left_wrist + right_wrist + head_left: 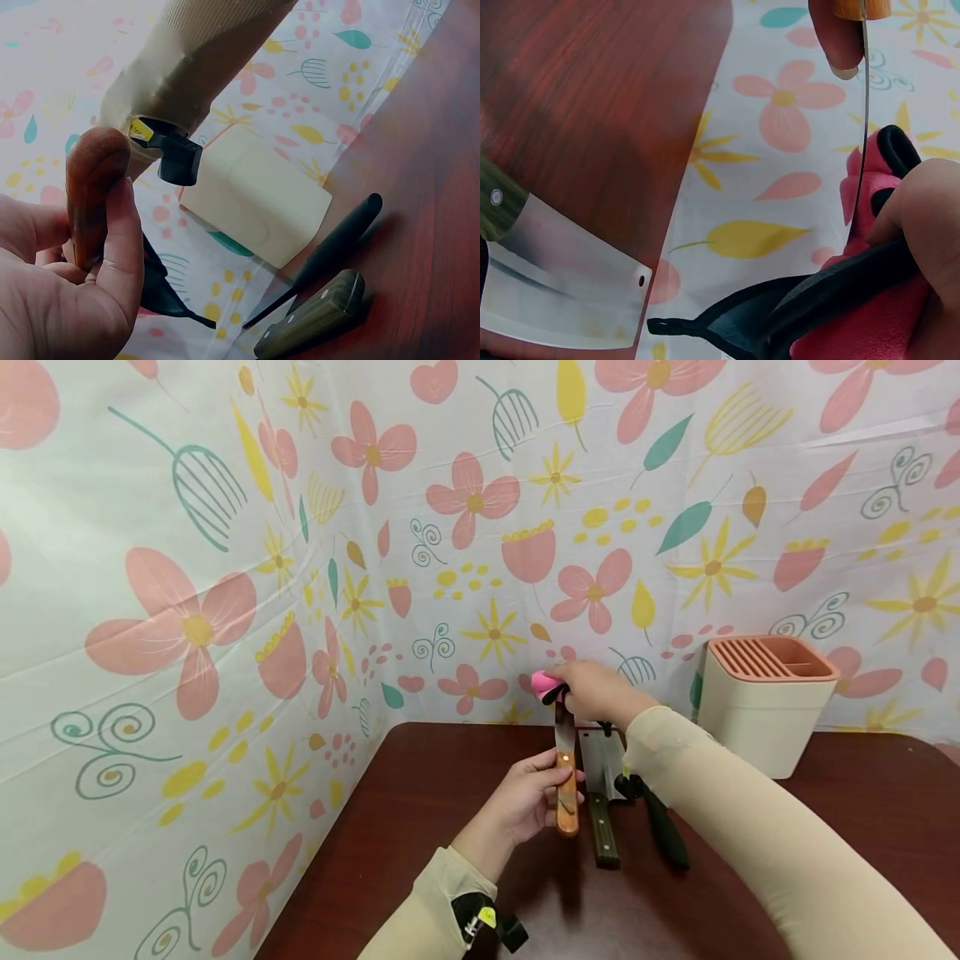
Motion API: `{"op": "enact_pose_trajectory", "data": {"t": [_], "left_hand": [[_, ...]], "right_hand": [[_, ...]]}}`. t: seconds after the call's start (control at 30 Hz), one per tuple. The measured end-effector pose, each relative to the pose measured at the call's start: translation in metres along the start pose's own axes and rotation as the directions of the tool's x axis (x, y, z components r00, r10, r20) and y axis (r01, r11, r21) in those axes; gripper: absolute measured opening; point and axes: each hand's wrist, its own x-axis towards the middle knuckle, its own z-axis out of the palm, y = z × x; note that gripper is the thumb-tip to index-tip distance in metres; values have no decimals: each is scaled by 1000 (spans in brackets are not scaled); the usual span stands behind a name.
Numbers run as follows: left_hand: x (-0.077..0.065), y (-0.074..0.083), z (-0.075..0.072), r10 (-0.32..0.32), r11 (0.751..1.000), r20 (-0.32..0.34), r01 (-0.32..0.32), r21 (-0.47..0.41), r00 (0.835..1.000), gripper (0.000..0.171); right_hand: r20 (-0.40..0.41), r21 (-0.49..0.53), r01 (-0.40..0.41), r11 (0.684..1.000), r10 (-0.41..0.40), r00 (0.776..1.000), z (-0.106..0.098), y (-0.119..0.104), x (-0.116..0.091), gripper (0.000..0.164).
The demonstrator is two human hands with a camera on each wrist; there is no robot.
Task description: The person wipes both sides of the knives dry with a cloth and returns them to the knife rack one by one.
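In the head view my left hand (525, 797) grips a knife by its orange-brown wooden handle (567, 802), with the blade pointing up and away. My right hand (600, 692) pinches a pink cloth with black edging (545, 685) around the upper blade. Seen from the right wrist, the thin blade (865, 97) runs down into the pink folds (885, 322), and a black edge with a loop hangs off to the left. The left wrist view shows my fingers and thumb around the handle's rounded butt (97, 169).
On the dark red table (450, 760) lie a cleaver (597, 760) with a green-brown handle and a black-handled knife (667, 827), both right of my left hand. A cream knife holder (765, 718) with a slotted orange top stands at the back right, near the flowered cloth wall (480, 585).
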Motion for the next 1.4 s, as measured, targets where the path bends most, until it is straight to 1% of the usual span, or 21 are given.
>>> {"op": "enact_pose_trajectory", "data": {"t": [0.13, 0.33, 0.43, 0.57, 0.67, 0.9, 1.07, 1.23, 1.4], "left_hand": [[0, 0, -1, -3, 1000, -6, 3, -1, 1000, 46], [0, -1, -1, -3, 1000, -20, 3, 4, 1000, 45], [1, -3, -2, -5, 1000, -26, 5, 3, 1000, 44], [1, -4, -2, -5, 1000, -32, 5, 4, 999, 42], [2, -5, -3, -3, 1000, -33, 3, 6, 999, 40], [3, -5, -4, -3, 1000, -39, 4, 8, 999, 38], [4, -5, -5, 1, 1000, -53, 0, 12, 999, 40], [4, -6, -6, -4, 1000, -60, 5, 4, 998, 44], [5, -6, -6, -11, 1000, -69, 11, -4, 998, 38]], "right_hand": [[-3, 13, 11, 1000, -11, 1000, 2, 1, -2, 59], [7, 46, 31, 998, -31, 999, 5, 0, -8, 55], [9, 46, 48, 998, -49, 999, 8, 1, -12, 56], [0, 34, 66, 997, -66, 998, 10, 0, -18, 58], [-4, 21, 82, 996, -81, 997, 10, -2, -23, 56], [37, 18, 108, 994, -109, 993, 9, -10, -32, 60], [33, -14, 122, 992, -121, 992, 9, -17, -39, 58], [31, -31, 155, 987, -154, 988, 11, -22, -45, 61], [43, -39, 166, 985, -165, 985, 10, -29, -52, 60]]}}
